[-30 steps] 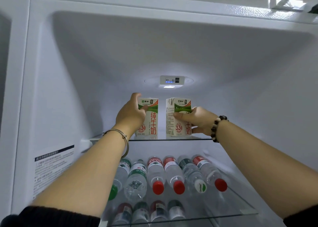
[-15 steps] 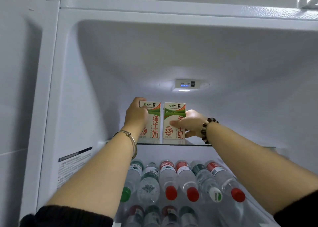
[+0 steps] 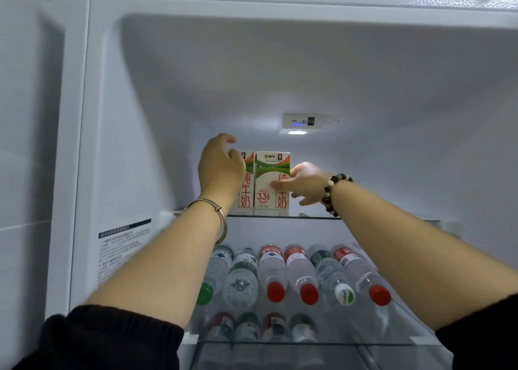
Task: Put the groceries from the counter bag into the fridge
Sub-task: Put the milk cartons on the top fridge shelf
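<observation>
Two milk cartons are upright on the top glass shelf (image 3: 311, 215) of the fridge (image 3: 140, 145), toward its back. They stand side by side and touch or nearly touch, print facing out.

- Left milk carton (image 3: 248, 184): half hidden behind the left hand (image 3: 220, 170). The fingers are loosely curled in front of its top corner, with one finger raised above the carton top. The hand is blurred, so I can't tell whether it grips or only brushes the carton.
- Right milk carton (image 3: 266, 179): the right hand (image 3: 305, 183) holds it. The thumb (image 3: 277, 185) is flat across the front face and the palm is against the right side. The other fingers are mostly out of view behind it.
- Both carton bases look flat on the shelf, with no tilt.

Around the shelf:
- Above it, on the back wall: control panel (image 3: 302, 121), with a small light lit under it.
- Below it: a row of water bottles (image 3: 273, 274) lying caps outward on a lower glass shelf (image 3: 308, 343). More bottles are under that one.
- Left of it, on the side wall: printed sticker (image 3: 123, 243).
- A metal bangle (image 3: 217, 209) is on the left wrist and a bead bracelet (image 3: 330, 193) on the right. Dark sleeves are pushed up.

Progress, as a judgement:
- These two cartons are effectively placed.
- What remains for them is to let go and pull both arms out.
- The counter bag is not in view, so I can't say how many groceries are left.
- The top shelf has free room on either side of the cartons.
</observation>
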`<state>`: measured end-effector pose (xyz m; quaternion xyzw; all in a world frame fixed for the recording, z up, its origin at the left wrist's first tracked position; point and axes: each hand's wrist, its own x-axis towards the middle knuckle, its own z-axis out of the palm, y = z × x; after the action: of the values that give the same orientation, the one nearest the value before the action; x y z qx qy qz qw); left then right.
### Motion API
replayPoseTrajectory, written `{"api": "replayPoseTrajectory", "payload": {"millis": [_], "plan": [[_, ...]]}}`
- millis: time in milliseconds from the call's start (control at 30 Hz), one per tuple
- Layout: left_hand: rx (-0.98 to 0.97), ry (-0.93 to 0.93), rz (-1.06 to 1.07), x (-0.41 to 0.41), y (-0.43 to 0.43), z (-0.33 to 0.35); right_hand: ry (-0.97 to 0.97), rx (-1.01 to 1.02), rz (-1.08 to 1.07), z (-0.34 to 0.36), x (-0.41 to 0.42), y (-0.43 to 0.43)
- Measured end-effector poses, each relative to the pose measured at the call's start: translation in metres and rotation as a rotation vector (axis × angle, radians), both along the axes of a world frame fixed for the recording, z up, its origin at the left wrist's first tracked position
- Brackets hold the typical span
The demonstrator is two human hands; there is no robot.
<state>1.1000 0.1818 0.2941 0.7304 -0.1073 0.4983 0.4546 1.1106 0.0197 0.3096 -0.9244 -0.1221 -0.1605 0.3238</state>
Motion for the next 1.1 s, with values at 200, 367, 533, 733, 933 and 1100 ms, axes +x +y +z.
{"api": "replayPoseTrajectory", "payload": {"millis": [200, 367, 533, 733, 933, 1100], "plan": [[0.491, -0.292, 0.145, -0.02, -0.022, -0.024, -0.264, -0.027, -0.229, -0.011, -0.046, -0.03], [0.543, -0.308, 0.08, -0.033, -0.058, -0.048, -0.355, -0.004, -0.401, -0.03, -0.084, -0.055], [0.558, -0.38, -0.073, -0.054, -0.099, -0.063, -0.591, -0.108, -0.608, -0.05, -0.136, -0.074], [0.441, -0.503, -0.32, -0.103, -0.152, -0.072, -0.865, -0.343, -0.772, -0.068, -0.223, -0.098], [0.361, -0.599, -0.423, -0.188, -0.198, -0.074, -0.914, -0.464, -0.639, -0.088, -0.316, -0.098], [0.198, -0.573, -0.459, -0.26, -0.209, -0.083, -0.984, -0.492, -0.724, -0.094, -0.407, -0.118]]}}
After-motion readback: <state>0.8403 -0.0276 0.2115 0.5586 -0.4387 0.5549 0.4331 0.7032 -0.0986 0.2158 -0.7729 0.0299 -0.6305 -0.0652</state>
